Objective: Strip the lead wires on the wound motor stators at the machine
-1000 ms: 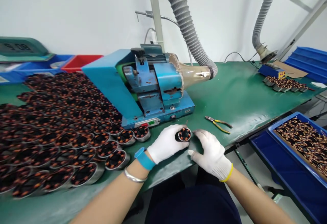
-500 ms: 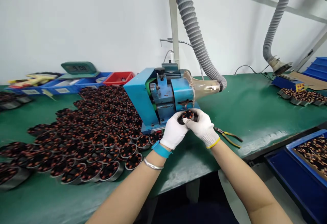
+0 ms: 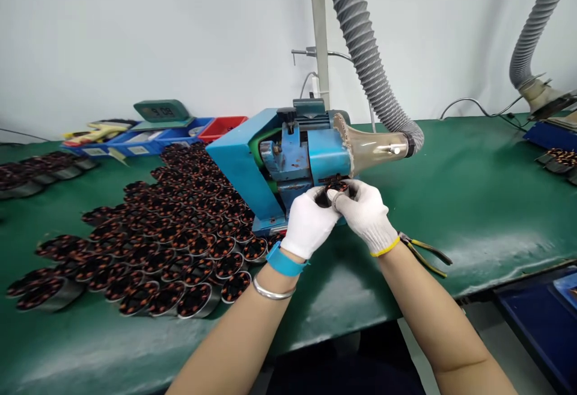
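Between my two white-gloved hands is a motor stator, a round metal ring with a black core and copper windings. My left hand is closed on its left side, and my right hand grips its right side with the thumb across the front. The stator is up against the lower front of a blue belt-driven machine; the contact point is hidden. A clear plastic funnel on the machine's right side joins a grey ribbed hose.
Many similar stators crowd the green bench left of the machine. Pliers lie right of my right wrist. Blue bins, a red bin and a digital clock stand at the back left. A second hose hangs at right.
My hands have brought the stator up and inward against the machine's lower front, so less of it shows. The camera view has turned slightly left.
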{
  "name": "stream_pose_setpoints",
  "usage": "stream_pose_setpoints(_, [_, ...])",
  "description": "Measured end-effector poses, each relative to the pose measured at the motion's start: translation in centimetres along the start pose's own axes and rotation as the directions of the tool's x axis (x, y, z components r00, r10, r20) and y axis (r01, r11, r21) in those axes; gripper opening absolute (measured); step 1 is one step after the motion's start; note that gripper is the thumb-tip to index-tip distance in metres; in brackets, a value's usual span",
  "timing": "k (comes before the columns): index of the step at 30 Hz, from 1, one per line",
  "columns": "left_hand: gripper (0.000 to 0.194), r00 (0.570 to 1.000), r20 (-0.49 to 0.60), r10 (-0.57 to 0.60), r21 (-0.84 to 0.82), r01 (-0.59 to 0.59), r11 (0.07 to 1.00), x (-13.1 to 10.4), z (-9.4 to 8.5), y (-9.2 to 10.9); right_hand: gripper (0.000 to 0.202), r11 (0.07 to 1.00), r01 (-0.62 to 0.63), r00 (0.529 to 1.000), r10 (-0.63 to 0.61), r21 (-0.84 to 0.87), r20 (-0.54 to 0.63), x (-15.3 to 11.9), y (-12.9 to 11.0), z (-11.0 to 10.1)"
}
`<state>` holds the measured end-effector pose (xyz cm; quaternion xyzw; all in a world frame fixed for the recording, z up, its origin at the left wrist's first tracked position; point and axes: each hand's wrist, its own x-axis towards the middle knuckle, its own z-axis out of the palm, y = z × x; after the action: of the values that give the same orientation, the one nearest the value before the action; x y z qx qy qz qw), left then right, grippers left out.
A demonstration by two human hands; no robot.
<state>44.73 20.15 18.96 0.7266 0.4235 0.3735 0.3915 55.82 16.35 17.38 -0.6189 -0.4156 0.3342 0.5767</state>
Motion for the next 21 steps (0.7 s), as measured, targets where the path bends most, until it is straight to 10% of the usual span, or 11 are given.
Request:
stream_pose_setpoints(14, [0.025, 0.994, -0.096, 0.042, -0.028, -0.045, 0.999, -0.6, 1.2, -0.9, 0.034, 0.96, -0.024, 0.997, 0.044, 0.28, -0.062, -0.6, -0.1, 1.1])
stream_pose_setpoints(21, [0.031, 0.983, -0.133, 0.124, 0.027, -0.122, 0.992, -3.4, 0.1, -1.4, 0.047, 0.994, 0.046, 0.997, -0.052, 0.095, 0.062, -3.7, -0.1, -0.1])
